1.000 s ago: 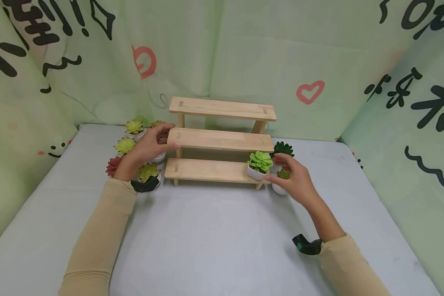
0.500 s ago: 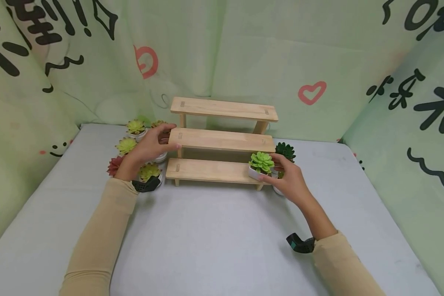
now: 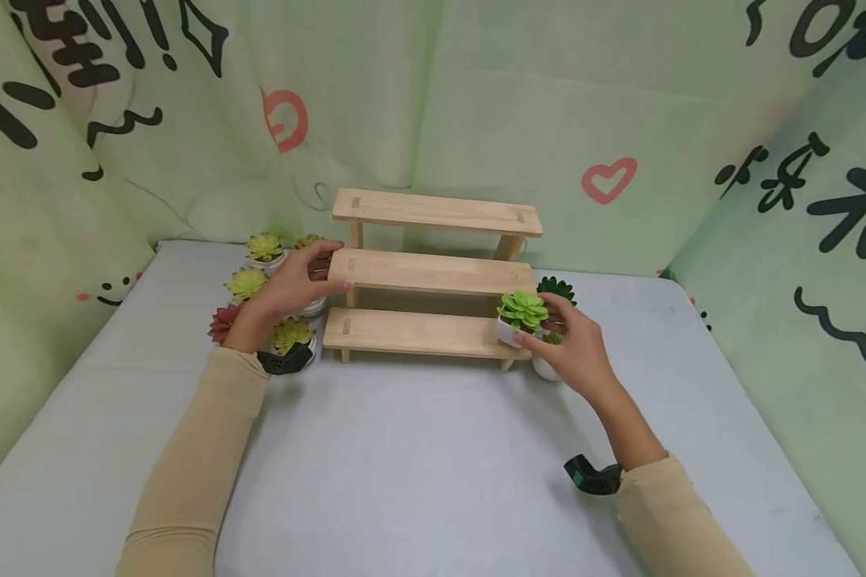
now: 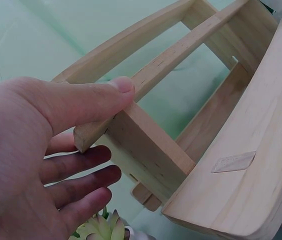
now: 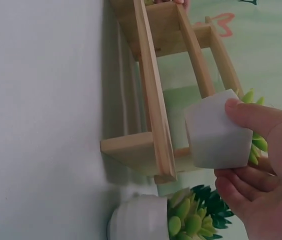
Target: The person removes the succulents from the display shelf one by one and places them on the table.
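Observation:
A three-tier wooden plant stand [image 3: 418,328] stands at the back middle of the table. My left hand [image 3: 289,282] grips the left end of its middle board [image 4: 176,52], thumb along the board and fingers curled below. In my right hand [image 3: 576,346] is a small potted succulent [image 3: 523,311], bright green in a white angular pot [image 5: 218,131]. Thumb and fingers pinch the pot on two sides. It is at the right end of the bottom board [image 3: 404,330], overlapping that board in the head view.
Several potted succulents, yellow-green [image 3: 245,284] and red [image 3: 223,322], stand left of the stand, partly behind my left arm. To its right are a dark green succulent [image 3: 557,288] and a round white pot [image 5: 140,219]. A green printed curtain [image 3: 491,120] hangs behind the table [image 3: 418,465].
My right hand first shifts slightly left against the potted succulent, then comes back right with it, the pot now a little higher and further right. My left hand keeps its place on the middle board.

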`<state>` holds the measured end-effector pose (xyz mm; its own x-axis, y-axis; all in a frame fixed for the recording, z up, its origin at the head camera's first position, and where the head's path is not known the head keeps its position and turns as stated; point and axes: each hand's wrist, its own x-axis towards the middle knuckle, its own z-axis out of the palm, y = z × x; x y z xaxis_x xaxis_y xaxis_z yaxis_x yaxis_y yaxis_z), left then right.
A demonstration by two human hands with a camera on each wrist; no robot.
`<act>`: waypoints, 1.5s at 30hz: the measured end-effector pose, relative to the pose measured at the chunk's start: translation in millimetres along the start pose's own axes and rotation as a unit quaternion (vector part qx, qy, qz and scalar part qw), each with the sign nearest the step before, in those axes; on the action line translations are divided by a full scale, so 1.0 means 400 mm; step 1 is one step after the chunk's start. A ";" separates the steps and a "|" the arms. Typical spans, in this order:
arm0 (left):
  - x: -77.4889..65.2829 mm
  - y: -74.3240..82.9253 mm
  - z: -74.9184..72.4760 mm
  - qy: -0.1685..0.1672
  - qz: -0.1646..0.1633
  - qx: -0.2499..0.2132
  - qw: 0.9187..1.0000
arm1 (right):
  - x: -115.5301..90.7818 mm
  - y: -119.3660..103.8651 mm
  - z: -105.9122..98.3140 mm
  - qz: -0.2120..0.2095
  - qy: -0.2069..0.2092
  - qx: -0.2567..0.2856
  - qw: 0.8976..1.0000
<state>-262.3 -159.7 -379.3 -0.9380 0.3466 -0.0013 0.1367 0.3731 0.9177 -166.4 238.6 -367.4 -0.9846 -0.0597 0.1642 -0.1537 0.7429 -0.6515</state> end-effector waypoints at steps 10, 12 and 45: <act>0.001 0.002 -0.003 -0.002 0.003 0.008 1.000 | -0.023 0.045 -0.084 -0.001 0.080 -0.010 0.997; 0.000 0.001 -0.002 0.001 0.002 0.004 1.000 | -0.027 0.057 -0.099 0.003 0.097 -0.015 0.995; -0.003 0.000 0.003 0.003 0.006 -0.002 1.000 | -0.014 0.257 -0.117 0.146 0.053 -0.058 0.986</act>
<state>-260.8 -159.1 -379.9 -0.9381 0.3463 0.0118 0.1466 0.3660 0.9190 -172.9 346.4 -400.7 -0.9701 0.2345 0.0628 0.1525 0.7899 -0.5940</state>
